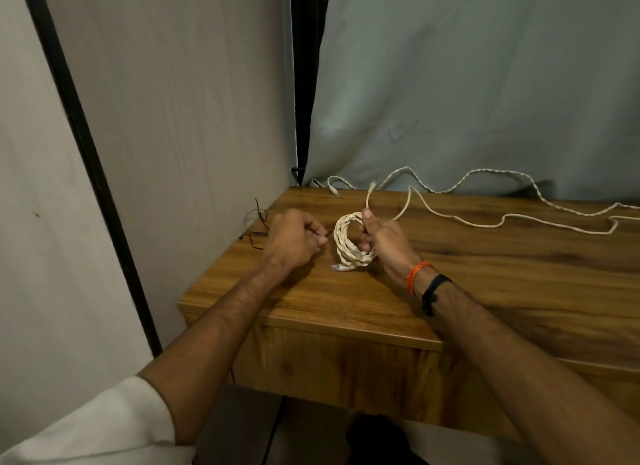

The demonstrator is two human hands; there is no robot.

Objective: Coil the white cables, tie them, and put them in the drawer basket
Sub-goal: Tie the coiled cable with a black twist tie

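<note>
A coiled white twisted cable (346,244) stands upright on the wooden table (485,284). My right hand (384,241) grips the coil's right side, thumb on top. My left hand (294,237) sits just left of the coil, fingers curled and pinching a thin dark tie near the coil's edge. A connector end of the coil lies on the table below it. Loose white cables (485,222) trail across the table's back right, one plug end (372,186) near the far edge. No drawer basket shows.
Thin dark wire ties (259,218) lie at the table's left edge. A grey wall panel stands to the left, a pale cloth backdrop behind. The table's front edge runs near my forearms.
</note>
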